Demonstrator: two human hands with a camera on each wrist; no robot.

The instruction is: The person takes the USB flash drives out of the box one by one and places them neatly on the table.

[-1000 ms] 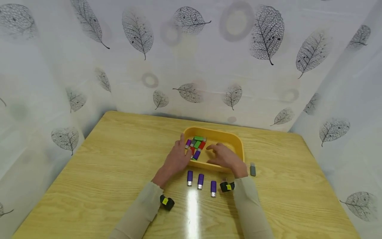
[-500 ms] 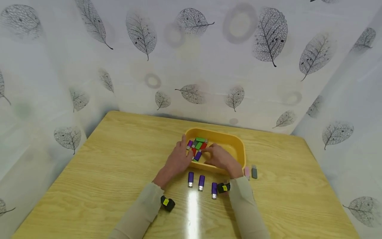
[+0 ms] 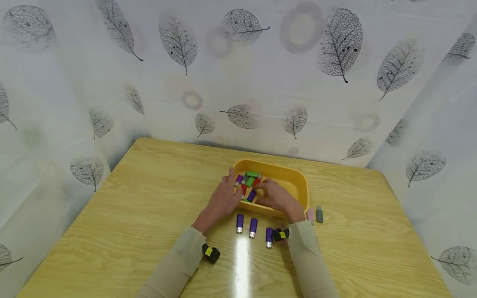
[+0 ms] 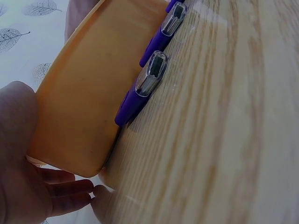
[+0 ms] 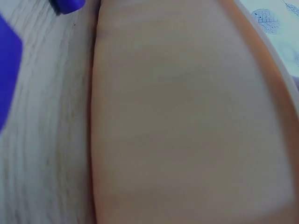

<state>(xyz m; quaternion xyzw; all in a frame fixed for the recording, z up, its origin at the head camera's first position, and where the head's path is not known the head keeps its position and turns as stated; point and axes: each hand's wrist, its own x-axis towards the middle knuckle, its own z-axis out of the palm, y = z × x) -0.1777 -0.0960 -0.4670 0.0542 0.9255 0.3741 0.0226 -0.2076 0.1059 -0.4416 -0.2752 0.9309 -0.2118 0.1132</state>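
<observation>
A yellow tray [image 3: 294, 178] holds several USB sticks in purple, green, red and grey. At its left end my left hand [image 3: 223, 198] grips the rim, thumb over the edge inside; in the left wrist view the fingers of that left hand [image 4: 28, 196] lie outside the tray's corner. My right hand [image 3: 277, 198] reaches over the front wall into the tray. Its loosely bent fingertips are right at the end of a purple USB stick [image 3: 251, 196], with the thumb apart from the index finger. The right wrist view shows the tray's front wall [image 5: 187, 116], not the right hand.
In front of the tray, three purple USB sticks [image 3: 253, 227] lie in a row, connectors toward me. A pink USB stick [image 3: 310, 215] and a grey one [image 3: 319, 215] lie by its right front corner. Leaf-printed curtain [image 3: 242, 74] surrounds the table [image 3: 167, 186].
My right hand has moved left inside the tray to the purple USB stick, which has shifted slightly right toward the fingers. My left hand keeps its grip on the tray.
</observation>
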